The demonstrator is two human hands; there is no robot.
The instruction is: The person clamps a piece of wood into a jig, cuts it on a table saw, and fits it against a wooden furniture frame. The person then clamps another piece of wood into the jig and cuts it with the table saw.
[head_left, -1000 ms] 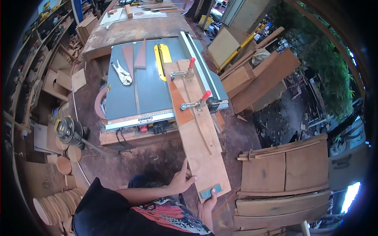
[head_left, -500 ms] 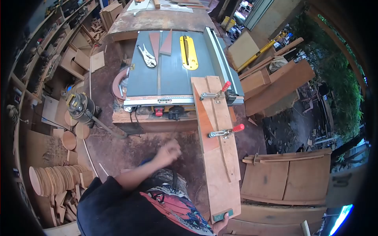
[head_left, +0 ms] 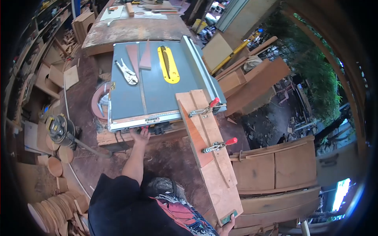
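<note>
My left hand [head_left: 140, 135] reaches to the front of the table saw [head_left: 157, 94], its fingers apart at the red switch [head_left: 145, 128] under the front rail. My right hand [head_left: 226, 226] grips the near end of a long plywood taper jig [head_left: 220, 188], thumb by the green block [head_left: 228, 217]. The jig's far end rests on the saw table beside the rail. Two red-handled toggle clamps [head_left: 205, 108] [head_left: 216, 146] are mounted on it, and a reddish wedge-shaped wood piece [head_left: 195, 135] lies along its left side.
On the saw table lie locking pliers [head_left: 126, 73] and two thin wooden wedges [head_left: 145, 59], left of the yellow blade insert [head_left: 168, 65]. The rip fence [head_left: 202, 67] is on the right. A shop vacuum [head_left: 61, 129] and round wood discs [head_left: 55, 210] stand left.
My left hand has moved forward and left from above the floor to the saw's switch. My right hand stays on the jig's end. The whole view has shifted.
</note>
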